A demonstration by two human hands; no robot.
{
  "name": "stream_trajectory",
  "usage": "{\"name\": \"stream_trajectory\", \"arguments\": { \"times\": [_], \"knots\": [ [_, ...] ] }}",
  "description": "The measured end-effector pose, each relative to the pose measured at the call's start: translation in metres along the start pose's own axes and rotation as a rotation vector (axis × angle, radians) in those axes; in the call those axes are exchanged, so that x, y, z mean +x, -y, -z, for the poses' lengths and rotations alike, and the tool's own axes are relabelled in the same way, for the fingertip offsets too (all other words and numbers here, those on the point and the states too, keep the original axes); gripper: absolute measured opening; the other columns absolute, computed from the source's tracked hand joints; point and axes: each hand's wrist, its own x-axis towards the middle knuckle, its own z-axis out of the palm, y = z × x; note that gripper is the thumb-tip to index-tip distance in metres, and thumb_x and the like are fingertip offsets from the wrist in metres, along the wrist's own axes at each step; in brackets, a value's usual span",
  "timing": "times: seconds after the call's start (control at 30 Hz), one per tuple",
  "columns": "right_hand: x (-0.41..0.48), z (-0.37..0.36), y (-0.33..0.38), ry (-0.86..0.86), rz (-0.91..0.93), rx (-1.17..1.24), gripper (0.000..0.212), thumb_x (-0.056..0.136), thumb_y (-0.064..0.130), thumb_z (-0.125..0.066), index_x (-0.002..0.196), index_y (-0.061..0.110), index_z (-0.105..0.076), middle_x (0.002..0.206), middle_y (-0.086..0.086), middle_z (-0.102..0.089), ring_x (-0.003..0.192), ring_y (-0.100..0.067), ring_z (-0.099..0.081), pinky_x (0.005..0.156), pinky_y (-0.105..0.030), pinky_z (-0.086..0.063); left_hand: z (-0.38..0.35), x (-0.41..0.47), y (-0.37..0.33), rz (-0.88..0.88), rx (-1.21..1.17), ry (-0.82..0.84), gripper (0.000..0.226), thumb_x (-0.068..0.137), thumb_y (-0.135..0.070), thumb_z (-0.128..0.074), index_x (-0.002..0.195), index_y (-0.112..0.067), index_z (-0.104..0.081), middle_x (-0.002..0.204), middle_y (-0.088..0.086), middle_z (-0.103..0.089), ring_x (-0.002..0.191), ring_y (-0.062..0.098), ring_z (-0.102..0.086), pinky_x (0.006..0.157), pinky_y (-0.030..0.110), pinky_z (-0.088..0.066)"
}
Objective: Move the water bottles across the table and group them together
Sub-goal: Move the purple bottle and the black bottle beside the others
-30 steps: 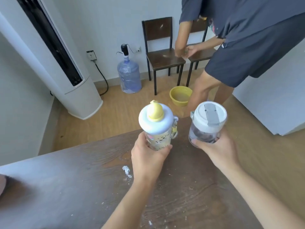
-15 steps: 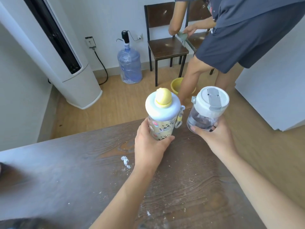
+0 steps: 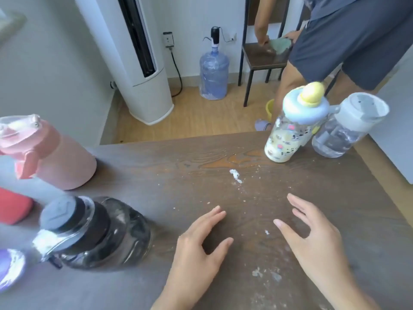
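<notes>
Patterned bottle [image 3: 288, 135], blue lid with a yellow knob on top, stands at the far right of the bench [image 3: 178, 175], near its far edge. Clear bottle [image 3: 344, 130] with a grey-white lid stands just beside it on the right; the lid of the patterned one overlaps the clear one's shoulder in this view, so contact cannot be told. Both appear to lean right, possibly from the wide lens.

Left side of the bench: pink bottle [image 3: 55, 157] with a clear flip cap, near the far edge. Nearer the camera, a large smoky clear jug [image 3: 105, 233] with a dark collar and grey cap. A red object [image 3: 13, 206] shows at the left edge between those two, cut off by the frame. A purple object [image 3: 9, 269] sits at the lower left corner, also cut off. This group is well apart from the pair on the right.

Left hand [image 3: 196, 249] and right hand [image 3: 317, 240] hover low over the near middle of the bench, both empty, fingers spread and loosely curved, apart from each other and clear of every bottle.

Bench surface is dark wood grain with white crumbs and flecks scattered between the hands and the patterned bottle.

Beyond the bench: white standing air conditioner [image 3: 138, 59], a blue water jug [image 3: 213, 74] with a pump on the floor, a dark chair [image 3: 263, 57], and a second person in dark shorts [image 3: 348, 41] bent over the chair.
</notes>
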Motion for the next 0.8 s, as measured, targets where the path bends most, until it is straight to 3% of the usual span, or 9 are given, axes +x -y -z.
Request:
{"name": "stream_trajectory", "arguments": {
  "times": [0.07, 0.17, 0.37, 0.47, 0.57, 0.63, 0.7, 0.8],
  "knots": [
    [-0.025, -0.035, 0.024, 0.084, 0.071, -0.009, 0.063, 0.081, 0.015, -0.085, 0.137, 0.029, -0.061, 0.133, 0.018, -0.064, 0.116, -0.006, -0.064, 0.096, -0.018, -0.044, 0.029, -0.035, 0.019, -0.050, 0.065, -0.033, 0.053, 0.084, -0.034, -0.087, 0.136, -0.033, -0.076, 0.148, -0.028, -0.064, 0.142, -0.018, -0.051, 0.115, 0.002, -0.034],
    [-0.054, -0.085, 0.066, 0.200, 0.127, -0.020, 0.067, 0.081, 0.015, -0.084, 0.140, 0.032, -0.058, 0.135, 0.018, -0.062, 0.119, -0.005, -0.063, 0.094, 0.000, -0.032, 0.078, -0.083, 0.048, -0.073, 0.115, -0.122, 0.050, 0.082, -0.042, -0.082, 0.131, -0.029, -0.080, 0.149, -0.023, -0.068, 0.140, -0.015, -0.055, 0.112, 0.004, -0.042],
    [-0.100, -0.153, 0.126, 0.516, 0.115, 0.061, 0.093, 0.074, 0.023, -0.090, 0.148, 0.047, -0.039, 0.147, 0.033, -0.043, 0.133, 0.005, -0.046, 0.114, -0.028, -0.035, 0.179, -0.155, 0.088, -0.009, 0.216, -0.311, 0.031, 0.078, -0.029, -0.088, 0.109, -0.035, -0.085, 0.115, -0.023, -0.083, 0.110, -0.011, -0.076, 0.094, 0.000, -0.050],
    [-0.120, -0.177, 0.141, 0.470, 0.133, 0.128, 0.089, 0.064, 0.020, -0.097, 0.127, 0.056, -0.045, 0.138, 0.037, -0.043, 0.125, 0.022, -0.043, 0.113, -0.027, -0.033, 0.223, -0.173, 0.111, 0.214, 0.175, -0.548, 0.042, 0.074, -0.027, -0.091, 0.108, -0.045, -0.075, 0.106, -0.022, -0.081, 0.087, -0.010, -0.076, 0.081, 0.001, -0.052],
    [-0.131, -0.193, 0.149, 0.306, 0.151, 0.158, 0.082, 0.059, 0.019, -0.099, 0.113, 0.058, -0.049, 0.132, 0.016, -0.056, 0.124, 0.005, -0.053, 0.107, -0.028, -0.038, 0.258, -0.176, 0.134, 0.422, 0.066, -0.780, 0.056, 0.073, -0.016, -0.100, 0.113, -0.043, -0.070, 0.111, -0.004, -0.081, 0.089, 0.008, -0.072, 0.078, 0.021, -0.059],
    [-0.136, -0.202, 0.154, 0.212, 0.161, 0.169, 0.078, 0.059, 0.019, -0.099, 0.106, 0.058, -0.050, 0.124, 0.007, -0.063, 0.116, -0.010, -0.059, 0.094, -0.018, -0.041, 0.274, -0.167, 0.138, 0.473, 0.063, -0.788, 0.079, 0.071, -0.013, -0.101, 0.140, -0.023, -0.063, 0.131, 0.003, -0.070, 0.099, 0.009, -0.066, 0.087, 0.023, -0.053],
    [-0.139, -0.209, 0.156, 0.126, 0.164, 0.183, 0.076, 0.058, 0.023, -0.098, 0.103, 0.059, -0.049, 0.117, 0.006, -0.067, 0.111, -0.015, -0.063, 0.088, -0.022, -0.045, 0.284, -0.154, 0.135, 0.497, 0.016, -0.760, 0.096, 0.074, -0.015, -0.100, 0.156, -0.010, -0.051, 0.137, -0.002, -0.058, 0.116, 0.013, -0.060, 0.101, 0.028, -0.047],
    [-0.139, -0.213, 0.157, 0.058, 0.159, 0.208, 0.071, 0.058, 0.024, -0.098, 0.103, 0.052, -0.050, 0.107, 0.014, -0.071, 0.105, -0.008, -0.066, 0.093, -0.033, -0.049, 0.287, -0.136, 0.130, 0.426, -0.035, -0.744, 0.077, 0.078, -0.020, -0.097, 0.145, -0.024, -0.060, 0.128, -0.013, -0.067, 0.108, 0.001, -0.067, 0.101, 0.025, -0.051]
  ]
}}
